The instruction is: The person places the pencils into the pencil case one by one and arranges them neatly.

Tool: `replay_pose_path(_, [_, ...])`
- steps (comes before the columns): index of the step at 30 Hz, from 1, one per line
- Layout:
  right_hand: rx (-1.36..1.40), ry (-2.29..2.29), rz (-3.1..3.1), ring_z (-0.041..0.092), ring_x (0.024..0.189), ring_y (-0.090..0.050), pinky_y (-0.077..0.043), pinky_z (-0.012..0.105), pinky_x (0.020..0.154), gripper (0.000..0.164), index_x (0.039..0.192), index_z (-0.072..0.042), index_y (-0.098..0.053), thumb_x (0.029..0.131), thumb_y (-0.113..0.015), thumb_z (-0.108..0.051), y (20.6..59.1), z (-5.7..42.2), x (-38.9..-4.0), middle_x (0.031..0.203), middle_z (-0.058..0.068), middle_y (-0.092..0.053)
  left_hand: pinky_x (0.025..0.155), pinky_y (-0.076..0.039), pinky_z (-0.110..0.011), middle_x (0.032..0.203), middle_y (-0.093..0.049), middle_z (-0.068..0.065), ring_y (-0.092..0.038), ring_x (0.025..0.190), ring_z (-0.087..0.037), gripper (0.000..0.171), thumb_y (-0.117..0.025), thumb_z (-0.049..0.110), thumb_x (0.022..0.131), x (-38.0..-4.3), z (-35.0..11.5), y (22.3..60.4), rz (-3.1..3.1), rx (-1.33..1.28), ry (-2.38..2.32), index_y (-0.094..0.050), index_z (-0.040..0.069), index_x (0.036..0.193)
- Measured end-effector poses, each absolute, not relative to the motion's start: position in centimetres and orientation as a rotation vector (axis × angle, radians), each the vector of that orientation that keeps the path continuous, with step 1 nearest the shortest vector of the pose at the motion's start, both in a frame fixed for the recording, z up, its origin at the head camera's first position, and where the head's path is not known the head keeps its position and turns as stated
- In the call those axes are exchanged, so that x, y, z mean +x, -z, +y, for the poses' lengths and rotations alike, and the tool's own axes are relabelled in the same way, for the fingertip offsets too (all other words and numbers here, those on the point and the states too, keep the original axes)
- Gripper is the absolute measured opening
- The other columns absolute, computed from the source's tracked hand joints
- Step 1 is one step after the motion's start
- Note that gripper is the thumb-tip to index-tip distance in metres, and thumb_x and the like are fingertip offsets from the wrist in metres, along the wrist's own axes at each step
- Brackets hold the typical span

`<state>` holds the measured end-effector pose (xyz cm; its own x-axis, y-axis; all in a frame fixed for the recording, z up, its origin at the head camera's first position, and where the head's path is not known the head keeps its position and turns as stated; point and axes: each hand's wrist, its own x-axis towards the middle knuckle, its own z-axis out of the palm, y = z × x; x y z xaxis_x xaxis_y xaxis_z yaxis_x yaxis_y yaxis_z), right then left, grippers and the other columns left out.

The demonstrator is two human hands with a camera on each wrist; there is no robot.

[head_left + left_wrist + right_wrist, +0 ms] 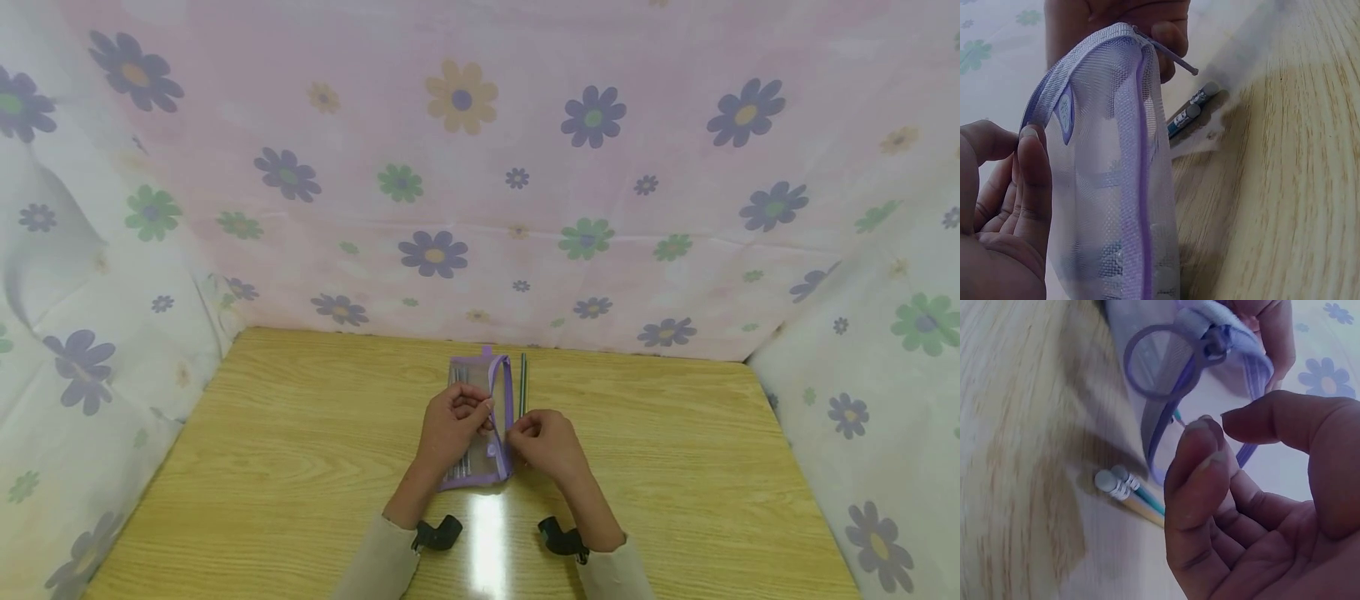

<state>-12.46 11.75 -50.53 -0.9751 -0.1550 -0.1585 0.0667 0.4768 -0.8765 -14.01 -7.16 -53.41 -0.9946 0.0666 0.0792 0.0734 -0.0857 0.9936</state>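
A mesh pencil pouch with lilac trim [508,385] lies lengthwise on the table, its zipper side gaping. My left hand [452,423] pinches the zippered edge between thumb and fingers, and a small lilac label [1067,115] hangs near that grip. Close to the opening is my right hand [553,446], fingers loosely bent, a narrow gap between thumb and fingertips, nothing held. A lilac ring pull [1127,365] hangs from the zipper in the right wrist view. Just right of the pouch lie two pencils [523,379], one green and one yellowish, with white erasers. Several slim items [465,462] show through the mesh.
The wood-grain table [675,467] extends to both sides. Flower-patterned cloth [525,208] walls it at the back, left and right. A black wrist-worn device [441,533] sits at the left cuff, another [558,537] at the right.
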Motion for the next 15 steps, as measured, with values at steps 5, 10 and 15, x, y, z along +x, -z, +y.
replay_pose_path(5, [-0.075,1.449,2.647,0.012,0.054,-0.061,-0.051,0.026,0.049,0.007,0.084,-0.002,-0.077,0.085,-0.070,-0.005,51.0,12.1,-12.7,0.067,0.002,-0.069,0.059,-0.062,-0.026,0.088,-0.071,-0.020,-0.071,0.067,-0.018,0.009,-0.073,0.002,0.100,-13.9,-7.2,53.3,-2.122,-0.159,2.318,-0.070,-0.003,0.106])
replay_pose_path(10, [-0.030,1.358,2.759,0.011,0.057,-0.057,-0.049,0.025,0.051,0.006,0.081,-0.004,-0.076,0.084,-0.072,-0.008,51.4,12.3,-12.8,0.067,0.000,-0.067,0.059,-0.063,-0.026,0.088,-0.071,-0.021,-0.071,0.067,-0.018,0.008,-0.073,0.002,0.100,-13.9,-7.2,53.2,-2.121,-0.164,2.317,-0.070,-0.003,0.106])
replay_pose_path(15, [0.001,1.289,2.829,0.011,0.056,-0.056,-0.049,0.026,0.051,0.006,0.078,-0.005,-0.074,0.084,-0.074,-0.008,51.8,12.4,-13.0,0.066,-0.001,-0.066,0.060,-0.063,-0.027,0.088,-0.071,-0.019,-0.071,0.067,-0.019,0.008,-0.073,0.002,0.100,-13.9,-7.3,53.3,-2.120,-0.173,2.308,-0.070,-0.003,0.107])
